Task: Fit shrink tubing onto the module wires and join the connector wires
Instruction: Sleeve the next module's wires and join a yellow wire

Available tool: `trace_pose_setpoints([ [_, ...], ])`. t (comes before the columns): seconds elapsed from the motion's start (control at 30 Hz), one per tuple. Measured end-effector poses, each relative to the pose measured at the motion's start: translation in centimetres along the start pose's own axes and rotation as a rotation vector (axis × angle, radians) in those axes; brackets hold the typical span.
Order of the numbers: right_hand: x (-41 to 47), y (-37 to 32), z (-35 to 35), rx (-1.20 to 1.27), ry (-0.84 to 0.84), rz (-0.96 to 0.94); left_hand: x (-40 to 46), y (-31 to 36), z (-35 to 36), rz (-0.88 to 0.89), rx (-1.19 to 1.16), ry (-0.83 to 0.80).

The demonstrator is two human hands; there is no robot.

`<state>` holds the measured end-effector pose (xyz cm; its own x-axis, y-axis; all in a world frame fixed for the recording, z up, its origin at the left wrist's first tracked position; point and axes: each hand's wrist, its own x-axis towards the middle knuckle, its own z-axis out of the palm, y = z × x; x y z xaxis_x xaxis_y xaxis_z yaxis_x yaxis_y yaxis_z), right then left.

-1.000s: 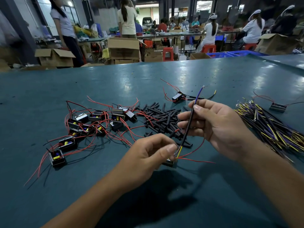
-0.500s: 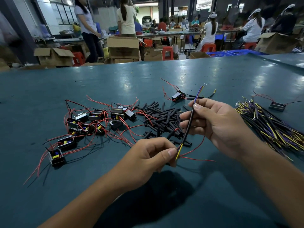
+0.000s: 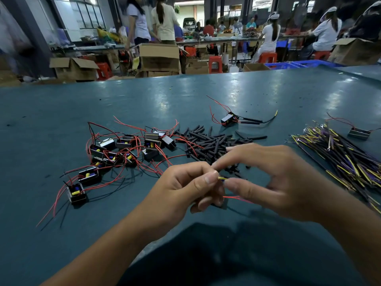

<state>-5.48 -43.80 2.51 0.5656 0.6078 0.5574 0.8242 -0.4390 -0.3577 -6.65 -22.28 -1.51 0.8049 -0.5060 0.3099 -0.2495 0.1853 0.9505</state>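
Observation:
My left hand (image 3: 185, 188) and my right hand (image 3: 274, 178) meet low over the table, both pinching a short yellow wire end (image 3: 223, 178) between thumb and fingers. A small black module (image 3: 221, 204) hangs under my left fingers, mostly hidden, with thin red wires (image 3: 237, 198) trailing right beneath my right hand. Behind the hands lies a heap of black shrink tubing pieces (image 3: 208, 141). Left of it sits a cluster of black modules with red wires (image 3: 123, 149). A bundle of yellow, purple and black connector wires (image 3: 340, 159) lies at the right.
One module with tubing fitted on its leads (image 3: 228, 119) lies farther back, and another module (image 3: 358, 133) sits by the wire bundle. The teal table (image 3: 61, 104) stretches wide. Behind it are cardboard boxes (image 3: 158, 56), red stools and several people at other benches.
The long connector wire my right hand held upright has come down. Both hands have closed together and now pinch the yellow wire end between them.

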Motion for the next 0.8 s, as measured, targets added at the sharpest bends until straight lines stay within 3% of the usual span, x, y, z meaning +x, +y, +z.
trace_pose_setpoints([
  [0.27, 0.1, 0.1, 1.1, 0.392, -0.009, 0.213, 0.4, 0.0, -0.2, 0.019, 0.047, 0.167],
  [0.43, 0.2, 0.1, 1.4, 0.499, 0.059, 0.290, 0.5, 0.0, -0.2, -0.036, -0.054, 0.210],
  [0.8, 0.2, -0.2, 1.6, 0.492, 0.052, 0.342, 0.5, 0.5, 0.2, 0.061, 0.038, 0.338],
])
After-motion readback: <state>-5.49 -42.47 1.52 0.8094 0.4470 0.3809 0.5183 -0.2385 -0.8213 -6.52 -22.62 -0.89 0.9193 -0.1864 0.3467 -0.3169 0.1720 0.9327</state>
